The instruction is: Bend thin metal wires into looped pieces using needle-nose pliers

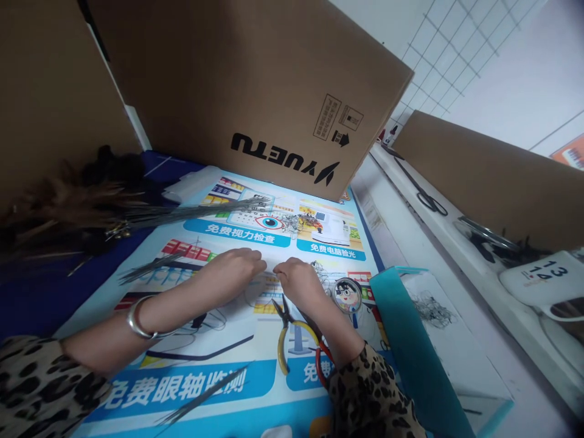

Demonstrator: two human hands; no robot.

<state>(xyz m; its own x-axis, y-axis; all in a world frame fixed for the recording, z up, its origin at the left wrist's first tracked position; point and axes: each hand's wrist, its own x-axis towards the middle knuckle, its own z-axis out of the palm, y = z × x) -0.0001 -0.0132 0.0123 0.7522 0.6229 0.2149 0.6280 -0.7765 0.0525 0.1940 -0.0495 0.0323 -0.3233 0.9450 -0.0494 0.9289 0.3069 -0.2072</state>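
My left hand (244, 267) is closed in a pinch over the printed sheet, a silver bangle on its wrist. Just to its right, my right hand (294, 277) is pinched too, with a small gap between the two. What the fingertips hold is too thin to make out; faint thin wire curves on the sheet below them. Yellow-handled pliers (283, 344) lie with jaws apart under my right hand. A red-handled tool (323, 359) is partly hidden by my right forearm. Bundles of straight grey wires (205, 210) lie beyond my left hand, and a smaller wire bunch (205, 392) lies nearer me.
A large cardboard box (274, 79) stands across the back. Tangled wire bits lie near a round cartoon badge (347, 295). At right are a teal tray (410, 340) with wire scraps, black scissors (431, 204) and a white mug (542, 280). Dark and brown feathery material (59, 201) sits left.
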